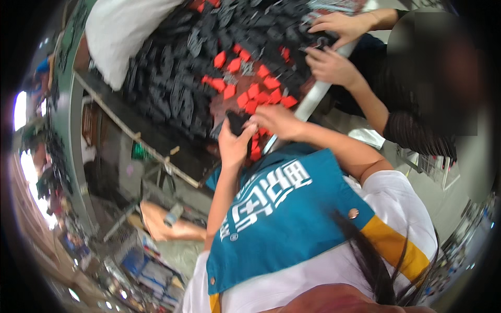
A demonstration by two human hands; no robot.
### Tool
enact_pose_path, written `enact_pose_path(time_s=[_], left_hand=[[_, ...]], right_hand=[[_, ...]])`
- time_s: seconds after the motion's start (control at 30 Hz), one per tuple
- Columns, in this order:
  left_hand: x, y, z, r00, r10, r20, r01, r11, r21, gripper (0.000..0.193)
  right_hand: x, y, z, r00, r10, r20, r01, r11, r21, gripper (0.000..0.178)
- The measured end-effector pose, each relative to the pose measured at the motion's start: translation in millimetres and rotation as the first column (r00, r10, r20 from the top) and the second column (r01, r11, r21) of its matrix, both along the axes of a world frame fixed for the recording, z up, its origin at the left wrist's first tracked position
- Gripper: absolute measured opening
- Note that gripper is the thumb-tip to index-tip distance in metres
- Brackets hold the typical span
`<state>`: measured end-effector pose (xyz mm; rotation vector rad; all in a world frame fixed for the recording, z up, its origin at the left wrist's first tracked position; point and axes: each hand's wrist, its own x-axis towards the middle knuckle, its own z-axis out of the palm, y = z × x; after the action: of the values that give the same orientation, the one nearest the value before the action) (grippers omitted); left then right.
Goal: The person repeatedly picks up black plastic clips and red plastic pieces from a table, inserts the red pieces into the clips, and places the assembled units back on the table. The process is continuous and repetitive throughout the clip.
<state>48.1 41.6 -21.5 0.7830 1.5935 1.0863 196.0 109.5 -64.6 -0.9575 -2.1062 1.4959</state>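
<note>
A small black plastic part (237, 121) is held in my left hand (232, 146), the thumb along its near side. My right hand (281, 121) comes in from the right with its fingers drawn together, the tips meeting the part beside my left thumb. Whatever those fingertips pinch is too small and blurred to make out. Just beyond both hands, many loose red pieces (229, 91) lie on the worktable, some close to my right fingers. A large heap of black molded parts (172, 83) spreads beyond them and to the left.
A white sack (122, 36) rests on the table's far left. Across the right side, a co-worker's hands (334, 65) handle a dark part near the pale table edge (315, 101). The dark wooden edge (138, 136) runs along the left front.
</note>
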Motion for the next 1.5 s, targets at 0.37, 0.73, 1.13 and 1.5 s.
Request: enact_pose_path(time_s=[0.37, 0.73, 1.13, 1.5], left_hand=[[-3.5, -4.7, -1.0, 0.837, 0.22, 0.5, -0.176, 0.975, -0.134, 0.022], [-20.5, -31.8, -7.5, 0.755, 0.245, 0.609, -0.255, 0.964, -0.072, 0.023], [-17.3, -36.4, 6.4, 0.71, 0.311, 0.631, -0.287, 0.947, -0.145, 0.035], [-6.8, -31.4, -6.3, 0.89, 0.342, 0.3, -0.394, 0.91, 0.13, 0.032]], right_hand=[[12.8, 17.6, 14.9, 0.894, -0.341, -0.292, -0.05, 0.572, -0.819, 0.022], [-27.9, -13.2, 34.6, 0.949, -0.032, -0.315, -0.106, 0.907, -0.409, 0.012], [-33.0, -18.4, 40.8, 0.988, -0.07, -0.136, -0.003, 0.879, -0.476, 0.017], [-37.0, -25.9, 41.3, 0.996, -0.045, -0.077, 0.013, 0.929, -0.37, 0.012]])
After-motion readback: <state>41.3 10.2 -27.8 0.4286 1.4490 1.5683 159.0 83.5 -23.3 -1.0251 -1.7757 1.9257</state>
